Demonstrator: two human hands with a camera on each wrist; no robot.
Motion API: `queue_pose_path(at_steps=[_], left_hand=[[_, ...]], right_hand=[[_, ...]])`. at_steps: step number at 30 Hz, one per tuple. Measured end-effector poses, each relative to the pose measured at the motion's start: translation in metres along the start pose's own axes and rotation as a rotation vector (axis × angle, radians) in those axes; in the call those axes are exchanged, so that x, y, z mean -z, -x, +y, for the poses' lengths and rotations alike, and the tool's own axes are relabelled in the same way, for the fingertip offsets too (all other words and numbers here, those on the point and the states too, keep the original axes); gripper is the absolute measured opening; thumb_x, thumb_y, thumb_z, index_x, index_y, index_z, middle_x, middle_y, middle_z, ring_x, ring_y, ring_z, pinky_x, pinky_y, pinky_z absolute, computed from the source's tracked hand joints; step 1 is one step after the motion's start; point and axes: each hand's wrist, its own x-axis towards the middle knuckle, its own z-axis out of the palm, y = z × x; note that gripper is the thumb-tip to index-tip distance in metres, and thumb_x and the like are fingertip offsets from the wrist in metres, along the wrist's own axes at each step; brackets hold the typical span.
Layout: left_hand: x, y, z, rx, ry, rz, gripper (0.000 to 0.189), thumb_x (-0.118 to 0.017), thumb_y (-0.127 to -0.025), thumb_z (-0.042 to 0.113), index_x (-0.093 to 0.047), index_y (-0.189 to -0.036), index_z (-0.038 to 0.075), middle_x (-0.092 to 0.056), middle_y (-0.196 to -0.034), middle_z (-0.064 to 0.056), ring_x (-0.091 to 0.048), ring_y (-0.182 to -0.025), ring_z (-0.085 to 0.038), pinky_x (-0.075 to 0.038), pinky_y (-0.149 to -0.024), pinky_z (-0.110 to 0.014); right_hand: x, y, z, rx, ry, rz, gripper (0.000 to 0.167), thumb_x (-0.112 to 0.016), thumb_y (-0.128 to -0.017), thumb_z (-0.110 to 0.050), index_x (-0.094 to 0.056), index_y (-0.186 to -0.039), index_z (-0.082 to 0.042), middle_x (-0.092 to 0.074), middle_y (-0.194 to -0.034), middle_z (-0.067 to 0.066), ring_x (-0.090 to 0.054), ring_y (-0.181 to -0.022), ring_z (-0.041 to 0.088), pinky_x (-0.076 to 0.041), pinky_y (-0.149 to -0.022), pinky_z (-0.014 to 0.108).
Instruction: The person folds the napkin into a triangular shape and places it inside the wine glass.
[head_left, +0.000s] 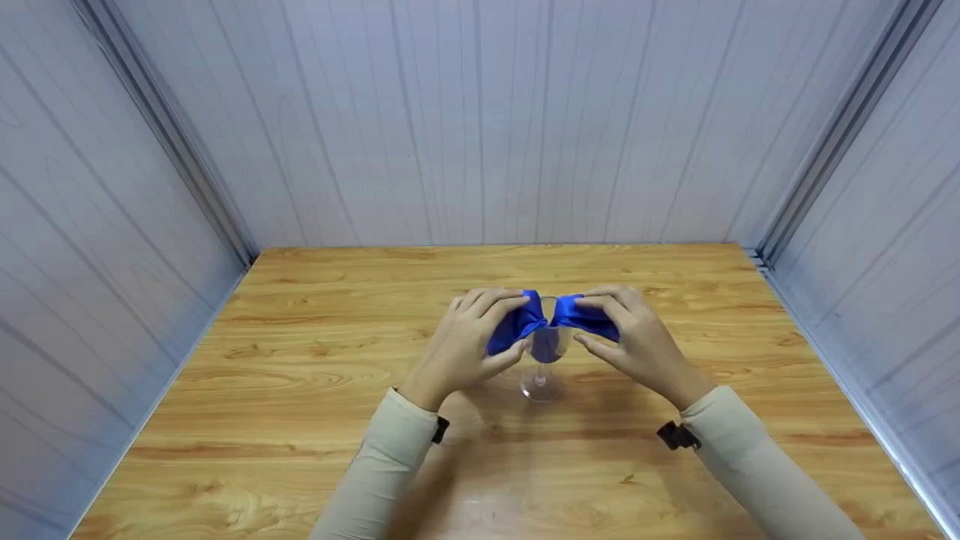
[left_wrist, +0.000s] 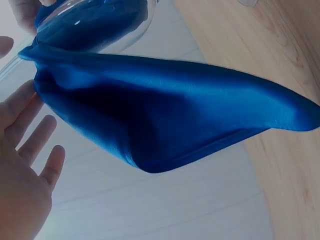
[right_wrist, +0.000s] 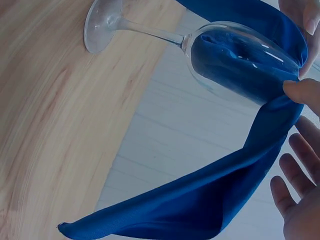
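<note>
A clear stemmed wine glass [head_left: 540, 383] stands upright on the table, with part of a blue satiny cloth [right_wrist: 235, 55] tucked in its bowl. The rest of the cloth spills over the rim on both sides in loose, pointed flaps. My left hand [head_left: 469, 337] holds the left flap at the rim between thumb and fingers, its outer fingers spread. On the other side, my right hand [head_left: 634, 337] pinches the cloth at the rim, thumb on top and index finger behind. In the left wrist view, the left flap [left_wrist: 165, 110] hangs away from the glass.
The wood-grain table [head_left: 315, 390] extends around the glass. Pale panelled walls [head_left: 480, 127] enclose its back and both sides, with metal strips at the corners. Both forearms wear light sleeves [head_left: 397, 435], and a small black device [head_left: 679, 436] sits at the right wrist.
</note>
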Motion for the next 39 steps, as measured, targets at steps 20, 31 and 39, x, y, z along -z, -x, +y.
queue_pose_path(at_steps=[20, 31, 39], left_hand=[[0.019, 0.025, -0.02, 0.059, 0.057, 0.023, 0.043, -0.067, -0.095, 0.032, -0.063, -0.133, 0.012, -0.061, -0.13, -0.002, -0.054, -0.121, -0.022, -0.042, -0.098, -0.047], [0.02, 0.041, -0.035, 0.063, 0.04, 0.018, 0.04, -0.066, -0.096, 0.029, -0.063, -0.132, 0.011, -0.064, -0.124, -0.002, -0.058, -0.114, -0.023, -0.045, -0.095, -0.048], [0.019, 0.057, -0.047, 0.114, 0.031, 0.0, 0.04, -0.069, -0.094, 0.024, -0.064, -0.131, 0.01, -0.064, -0.124, -0.005, -0.058, -0.116, -0.026, -0.046, -0.094, -0.051]], right_hand=[[0.015, 0.023, 0.019, -0.039, 0.02, -0.004, 0.051, -0.082, -0.085, -0.021, -0.062, -0.129, -0.004, -0.06, -0.124, 0.01, -0.055, -0.114, 0.029, -0.047, -0.092, 0.047], [0.022, 0.041, 0.034, -0.07, 0.055, 0.007, 0.054, -0.085, -0.081, -0.014, -0.061, -0.128, -0.002, -0.061, -0.122, 0.011, -0.054, -0.113, 0.031, -0.044, -0.093, 0.049], [0.025, 0.061, 0.051, -0.121, 0.077, 0.01, 0.056, -0.086, -0.08, -0.013, -0.061, -0.129, -0.001, -0.061, -0.122, 0.015, -0.054, -0.115, 0.034, -0.043, -0.096, 0.052]])
